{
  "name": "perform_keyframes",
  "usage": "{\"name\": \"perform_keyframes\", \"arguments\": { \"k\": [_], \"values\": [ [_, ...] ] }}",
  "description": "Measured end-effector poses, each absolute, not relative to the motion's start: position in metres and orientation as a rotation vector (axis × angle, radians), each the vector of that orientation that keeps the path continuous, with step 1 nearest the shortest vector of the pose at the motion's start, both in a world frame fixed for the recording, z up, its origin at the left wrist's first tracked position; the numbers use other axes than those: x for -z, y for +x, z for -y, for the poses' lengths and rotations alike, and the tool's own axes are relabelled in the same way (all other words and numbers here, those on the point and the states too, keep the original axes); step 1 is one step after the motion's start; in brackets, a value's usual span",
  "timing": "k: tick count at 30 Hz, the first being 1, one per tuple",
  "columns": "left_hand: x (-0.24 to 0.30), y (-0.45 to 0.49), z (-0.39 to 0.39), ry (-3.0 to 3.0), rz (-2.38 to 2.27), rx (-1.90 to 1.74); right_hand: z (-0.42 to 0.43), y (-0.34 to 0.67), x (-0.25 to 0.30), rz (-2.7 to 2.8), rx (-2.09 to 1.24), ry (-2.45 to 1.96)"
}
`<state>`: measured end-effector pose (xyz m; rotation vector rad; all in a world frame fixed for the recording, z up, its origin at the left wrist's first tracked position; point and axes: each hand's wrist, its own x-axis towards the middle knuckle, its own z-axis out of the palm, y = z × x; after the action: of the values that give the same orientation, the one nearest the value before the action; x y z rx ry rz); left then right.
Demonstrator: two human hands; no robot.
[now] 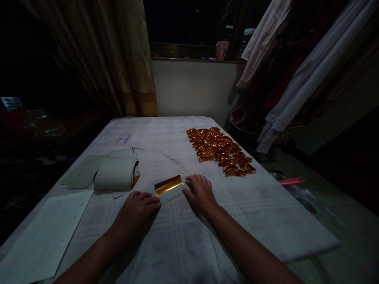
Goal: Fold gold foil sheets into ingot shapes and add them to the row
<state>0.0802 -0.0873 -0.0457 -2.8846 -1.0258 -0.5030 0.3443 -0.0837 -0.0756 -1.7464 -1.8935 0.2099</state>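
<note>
A small sheet of gold foil paper (169,190) lies on the cloth-covered table between my hands. Its far strip shows shiny gold, while the near part is pale and looks like the paper's back, so it appears partly folded. My left hand (138,207) grips its lower left corner, fingers together; the thumb is hidden. At the right edge, my right hand (201,193) pinches the paper between thumb and forefinger. Several folded gold foil pieces (217,148) sit in close rows at the back right. A stack of pale paper sheets (114,173), partly curled over, with gold at its right side, lies left.
A large white sheet (44,236) covers the table's left front. Behind the table (160,134) hang a curtain (118,59) and a wall with a window ledge, where a pink cup (221,50) stands. Clothes (296,86) hang at the right. A pink handle (291,181) shows beyond the right edge.
</note>
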Motion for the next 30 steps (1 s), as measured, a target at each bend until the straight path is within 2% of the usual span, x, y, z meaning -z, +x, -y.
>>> {"name": "perform_keyframes", "arguments": {
  "k": [8,15,30],
  "values": [
    [0.048,0.096,0.078,-2.820,1.415,0.803,0.087,0.350,0.083,1.971,-0.210,-1.553],
    [0.064,0.106,0.082,-2.758,1.605,0.739,0.085,0.344,0.079,1.984,-0.260,-1.696],
    [0.059,0.118,0.079,-2.754,1.789,0.738,0.088,0.345,0.078,1.951,-0.290,-1.652]
  ]
}}
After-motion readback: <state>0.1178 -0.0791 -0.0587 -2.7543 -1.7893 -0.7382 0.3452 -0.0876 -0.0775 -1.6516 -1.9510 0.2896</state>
